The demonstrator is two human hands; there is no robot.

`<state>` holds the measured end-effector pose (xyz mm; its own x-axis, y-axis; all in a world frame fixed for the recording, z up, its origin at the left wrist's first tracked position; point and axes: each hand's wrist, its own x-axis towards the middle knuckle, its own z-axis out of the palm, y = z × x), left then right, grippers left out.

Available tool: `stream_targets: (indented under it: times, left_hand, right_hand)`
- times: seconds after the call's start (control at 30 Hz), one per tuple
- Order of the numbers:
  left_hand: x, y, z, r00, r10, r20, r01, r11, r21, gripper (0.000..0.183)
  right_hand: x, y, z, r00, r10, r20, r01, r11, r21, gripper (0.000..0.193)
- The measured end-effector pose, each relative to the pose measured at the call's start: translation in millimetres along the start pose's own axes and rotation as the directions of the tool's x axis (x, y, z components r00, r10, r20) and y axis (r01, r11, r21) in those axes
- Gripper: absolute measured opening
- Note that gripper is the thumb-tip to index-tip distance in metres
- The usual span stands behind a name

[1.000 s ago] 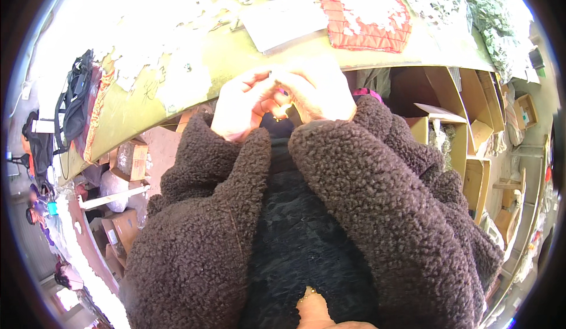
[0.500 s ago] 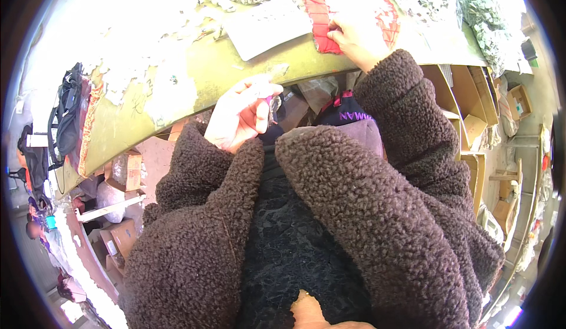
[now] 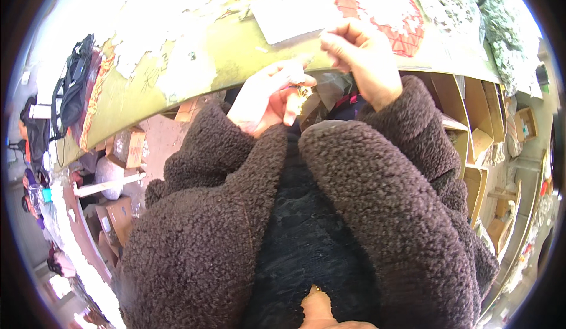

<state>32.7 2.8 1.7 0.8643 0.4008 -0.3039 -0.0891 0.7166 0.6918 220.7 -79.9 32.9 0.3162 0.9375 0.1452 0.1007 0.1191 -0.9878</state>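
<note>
Near the table's front edge, my left hand (image 3: pixel 268 98) is closed with its palm turned up. A small yellowish, glinting piece (image 3: pixel 303 98) shows at its fingertips, too bright and small to name. To its right my right hand (image 3: pixel 370 61) is raised over the table edge. Thumb and fingers are pinched together there; whatever they may hold is hidden. Beyond the right hand lies a red cloth piece (image 3: pixel 407 41) with a pile of pale bits on it. A white sheet (image 3: pixel 295 12) lies on the table just left of the red cloth.
The yellow-green table (image 3: pixel 227 58) is strewn with small scraps. Pale green leafy-looking material (image 3: pixel 498 40) is heaped at the far right. Black straps or bags (image 3: pixel 75 84) hang over the left end. Cardboard boxes (image 3: pixel 480 111) stand below on the right, another box (image 3: pixel 119 218) on the left.
My right hand has come off the red cloth and moved nearer to my left hand. The left hand has shifted slightly right and up, and the view has moved a little.
</note>
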Motion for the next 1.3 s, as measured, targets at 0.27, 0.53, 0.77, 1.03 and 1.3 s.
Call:
stream_targets:
  times: [0.27,0.53,0.77,1.03,1.3]
  left_hand:
    - [-11.8,2.5,-4.6,0.996,0.066,0.067,-0.064,0.997,-0.043,0.029]
    - [-16.3,3.4,-6.6,0.992,0.096,0.087,-0.09,0.994,-0.066,0.026]
    - [-22.0,5.5,-3.9,0.99,0.113,0.09,-0.12,0.99,0.075,0.031]
    - [-18.9,2.1,-8.8,0.987,0.119,0.11,-0.124,0.991,0.045,0.025]
    - [-20.8,8.3,-6.7,0.994,0.109,0.025,-0.112,0.974,0.196,0.021]
  right_hand:
    - [-17.2,16.4,48.0,0.999,-0.003,0.039,-0.007,0.966,0.259,0.01]
    - [-27.7,14.9,45.8,0.998,-0.049,-0.05,0.052,0.997,0.058,0.007]
    - [-27.5,6.2,50.5,0.997,-0.067,0.023,0.064,0.99,0.127,0.008]
    - [-32.1,5.2,51.7,0.998,0.005,0.06,-0.001,0.998,-0.058,0.006]
    - [-27.4,-5.1,38.4,0.876,-0.378,0.299,0.482,0.703,-0.522,0.004]
